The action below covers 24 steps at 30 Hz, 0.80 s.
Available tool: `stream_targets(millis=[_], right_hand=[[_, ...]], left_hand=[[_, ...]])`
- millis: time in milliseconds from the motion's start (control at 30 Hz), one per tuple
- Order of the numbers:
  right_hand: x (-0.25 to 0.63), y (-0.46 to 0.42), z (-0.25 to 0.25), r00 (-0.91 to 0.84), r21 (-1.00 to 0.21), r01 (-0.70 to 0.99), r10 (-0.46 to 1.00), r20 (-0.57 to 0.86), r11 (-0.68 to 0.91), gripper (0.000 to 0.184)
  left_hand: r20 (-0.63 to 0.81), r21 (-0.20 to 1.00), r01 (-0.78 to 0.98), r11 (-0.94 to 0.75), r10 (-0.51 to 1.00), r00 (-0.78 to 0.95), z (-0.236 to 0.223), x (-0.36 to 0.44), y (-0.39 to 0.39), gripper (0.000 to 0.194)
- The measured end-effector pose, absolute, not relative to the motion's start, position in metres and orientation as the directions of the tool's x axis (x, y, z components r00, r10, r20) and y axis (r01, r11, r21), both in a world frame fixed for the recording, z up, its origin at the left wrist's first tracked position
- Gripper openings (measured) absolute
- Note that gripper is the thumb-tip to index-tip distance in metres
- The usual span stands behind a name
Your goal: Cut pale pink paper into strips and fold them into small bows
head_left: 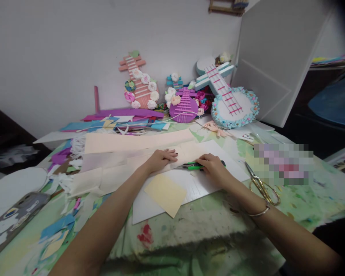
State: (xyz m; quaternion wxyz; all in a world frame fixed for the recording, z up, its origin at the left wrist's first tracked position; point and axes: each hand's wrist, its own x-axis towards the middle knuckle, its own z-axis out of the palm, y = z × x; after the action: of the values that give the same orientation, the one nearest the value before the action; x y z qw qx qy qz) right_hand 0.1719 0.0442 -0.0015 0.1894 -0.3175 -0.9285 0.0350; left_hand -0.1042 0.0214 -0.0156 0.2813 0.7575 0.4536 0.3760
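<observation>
I have a smooth white board (202, 186) as my reference, and the cream sheet (186, 151) lies across its far part, running well past its left edge. The sheet looks thin and papery, creased, with its near edge turned up in a soft fold. On the board's near left part rests a flat, four-cornered yellow piece (165, 193), matte against the glossier board. Beyond the board I see lute-shaped pieces: a pink one (145, 92) and a round-bodied purple one (184, 109), both with pale roses, and a white one (227, 99) with a frilly blue rim. Left of the board sits a loose tangle of white cord (79, 146) among paper scraps.

The sheet's long axis runs left to right, rising slightly away from me. The green and black cutter (192, 166) lies nearly level along its near edge, over the board. Right of the board, gold-handled scissors (258, 182) point their tips away and leftward.

My left hand (162, 160) is spread loosely, fingers extended and pressing on the sheet. My right hand (214, 168) is curled over the cutter, fingertips at the sheet's edge; I cannot tell whether it grips either.
</observation>
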Motion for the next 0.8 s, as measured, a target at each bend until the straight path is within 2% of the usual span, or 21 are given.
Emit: stream_targets(millis=[200,800], right_hand=[[0.161,0.04,0.0,-0.736,-0.185,0.576,0.604,0.306,0.796,0.037],[0.173,0.036,0.001,-0.718,-0.193,0.564,0.592,0.366,0.803,0.038]], left_hand=[[0.309,0.77,0.475,-0.426,0.9,0.306,-0.015,-0.104,0.021,0.019],[0.303,0.785,0.464,-0.411,0.908,0.29,-0.016,-0.104,0.021,0.02]])
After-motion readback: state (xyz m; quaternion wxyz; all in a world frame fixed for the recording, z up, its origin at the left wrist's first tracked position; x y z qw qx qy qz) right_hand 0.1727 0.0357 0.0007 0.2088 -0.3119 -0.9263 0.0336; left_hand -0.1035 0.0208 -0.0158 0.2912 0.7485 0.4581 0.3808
